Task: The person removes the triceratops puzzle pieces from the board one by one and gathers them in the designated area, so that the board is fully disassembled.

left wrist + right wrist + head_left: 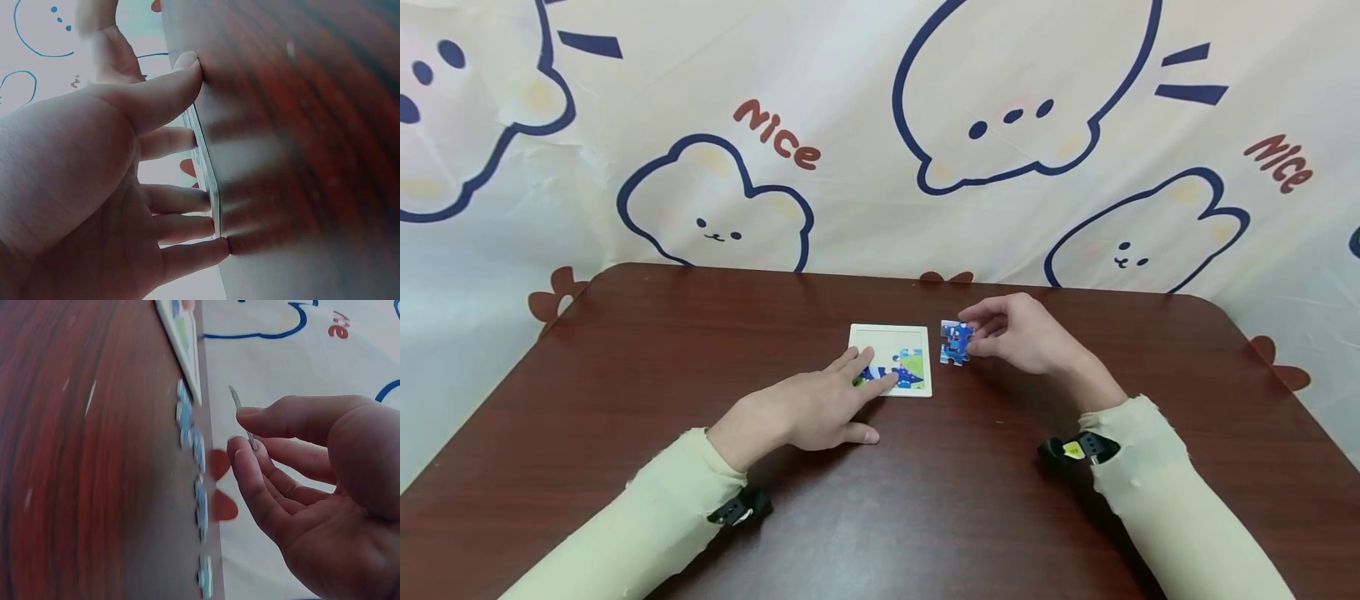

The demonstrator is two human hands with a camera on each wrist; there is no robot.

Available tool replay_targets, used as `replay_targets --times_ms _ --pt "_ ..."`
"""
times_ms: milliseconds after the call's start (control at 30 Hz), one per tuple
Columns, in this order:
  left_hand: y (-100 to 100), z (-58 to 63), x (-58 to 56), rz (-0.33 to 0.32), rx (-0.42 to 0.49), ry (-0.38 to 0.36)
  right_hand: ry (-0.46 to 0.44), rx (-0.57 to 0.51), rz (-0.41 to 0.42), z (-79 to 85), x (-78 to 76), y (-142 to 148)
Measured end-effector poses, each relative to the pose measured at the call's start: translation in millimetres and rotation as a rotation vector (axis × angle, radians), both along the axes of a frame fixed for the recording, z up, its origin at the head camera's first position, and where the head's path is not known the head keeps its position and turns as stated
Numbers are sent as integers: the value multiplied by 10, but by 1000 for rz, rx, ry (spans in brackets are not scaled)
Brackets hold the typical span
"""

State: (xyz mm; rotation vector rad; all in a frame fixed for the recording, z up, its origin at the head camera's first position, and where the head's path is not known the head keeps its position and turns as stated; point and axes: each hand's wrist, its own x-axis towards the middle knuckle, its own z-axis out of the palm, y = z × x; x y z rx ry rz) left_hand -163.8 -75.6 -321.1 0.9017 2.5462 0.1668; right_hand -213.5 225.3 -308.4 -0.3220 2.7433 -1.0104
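On the brown table (940,517), the left hand (808,408) rests spread fingers on the puzzle tray (891,340), where steady pressure should help; right of it, the right hand (1030,337) pinches a jigsaw piece (234,397).

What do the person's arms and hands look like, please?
The left sleeve and right sleeve are cream-green with ragged cuffs. The left wrist strap and right wrist strap are black, the latter with a yellow patch. The left hand and right hand are bare.

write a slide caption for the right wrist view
Right grip pinches a puzzle piece; more pieces lie on the table.
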Motion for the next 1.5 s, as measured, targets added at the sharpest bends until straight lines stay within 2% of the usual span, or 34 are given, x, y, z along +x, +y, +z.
replay_targets --times_ms 400,733,1100,1500 --pt "5 -5 -2 -9 1 13 -1 46 -4 -79 43 246" --pt "-10 -9 -4 -13 8 11 -29 88 -7 -121 42 276" --pt "-14 -5 -7 -12 9 1 -60 77 -1 -136 37 269" --pt "-12 -3 -13 -10 9 -6 -49 106 -17 -141 18 291"
